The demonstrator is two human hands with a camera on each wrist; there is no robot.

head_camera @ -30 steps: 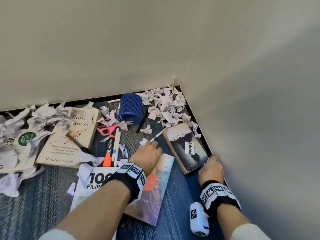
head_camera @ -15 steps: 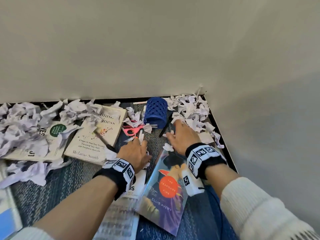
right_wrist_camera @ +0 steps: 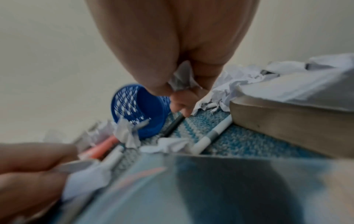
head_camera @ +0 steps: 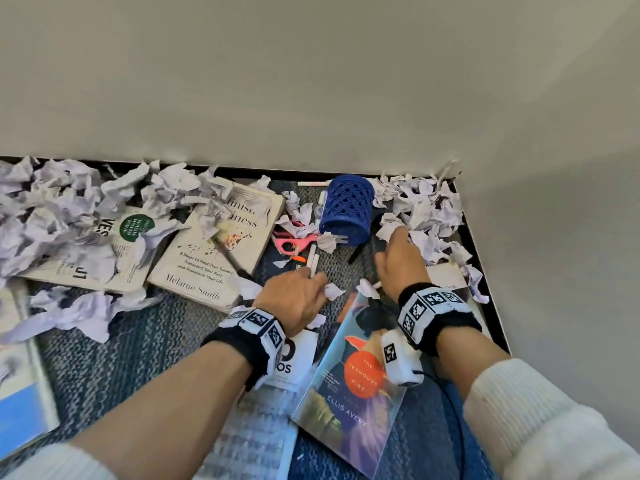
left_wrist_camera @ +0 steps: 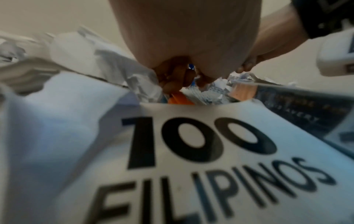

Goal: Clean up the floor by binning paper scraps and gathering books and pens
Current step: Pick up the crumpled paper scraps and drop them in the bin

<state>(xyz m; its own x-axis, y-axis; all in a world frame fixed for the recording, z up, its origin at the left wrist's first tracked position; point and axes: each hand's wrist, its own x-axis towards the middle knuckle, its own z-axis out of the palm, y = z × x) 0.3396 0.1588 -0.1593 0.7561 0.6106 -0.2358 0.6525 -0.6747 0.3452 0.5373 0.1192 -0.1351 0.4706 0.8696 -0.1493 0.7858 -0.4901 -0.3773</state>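
Fingers [right_wrist_camera: 164, 84] of the right hand [head_camera: 398, 261] pinch a paper scrap [right_wrist_camera: 182, 78] just right of the toppled blue mesh pen cup [head_camera: 346, 209]. Left hand [head_camera: 294, 299] grasps a white pen [head_camera: 311, 263] and a scrap [head_camera: 332, 291], just beyond the "100 Filipinos" book [left_wrist_camera: 191, 151]. Scrap piles [head_camera: 426, 209] fill the far right corner.

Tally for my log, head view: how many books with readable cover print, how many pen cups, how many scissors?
Books with readable print: 4 (green-badge book, Melanie Smith book, 100 Filipinos book, Ellis Avery book)
Pen cups: 1 (blue pen cup, on its side)
Scissors: 1 (pink scissors)
Total: 6
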